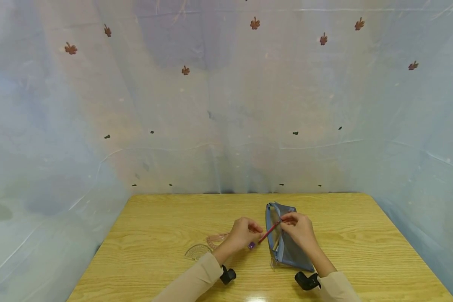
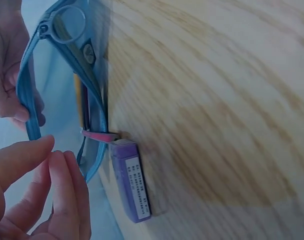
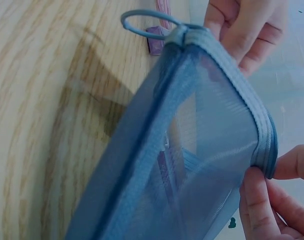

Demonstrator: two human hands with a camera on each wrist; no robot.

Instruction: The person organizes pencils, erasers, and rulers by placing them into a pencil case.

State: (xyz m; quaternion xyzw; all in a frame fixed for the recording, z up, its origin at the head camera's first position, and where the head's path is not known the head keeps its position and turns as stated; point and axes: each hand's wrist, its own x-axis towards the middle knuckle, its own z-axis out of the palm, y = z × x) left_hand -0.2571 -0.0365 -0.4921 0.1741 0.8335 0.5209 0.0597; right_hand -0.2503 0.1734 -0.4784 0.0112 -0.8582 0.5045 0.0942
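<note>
A blue mesh pencil case [image 1: 292, 251] stands unzipped, a ring [image 2: 69, 24] hanging at its zip end. My right hand [image 1: 299, 228] pinches the far side of its zipped rim between thumb and fingers. A thin red stick-like item [image 1: 269, 233] slants across the opening, its outer end over the case's left edge. Inside show a yellow pencil [image 2: 78, 102] and other slim items behind mesh. My left hand [image 1: 245, 231] hovers just left of the case, fingers loosely bent, thumb and fingertips near each other with nothing visible between them. Below it lies a purple block [image 2: 129, 182] with a white label.
To the left on the wooden table [image 1: 154, 226] lie a clear protractor [image 1: 197, 252] and a pinkish see-through item [image 1: 216, 239], partly covered by my left arm. A pale curtain [image 1: 226, 105] hangs behind the table.
</note>
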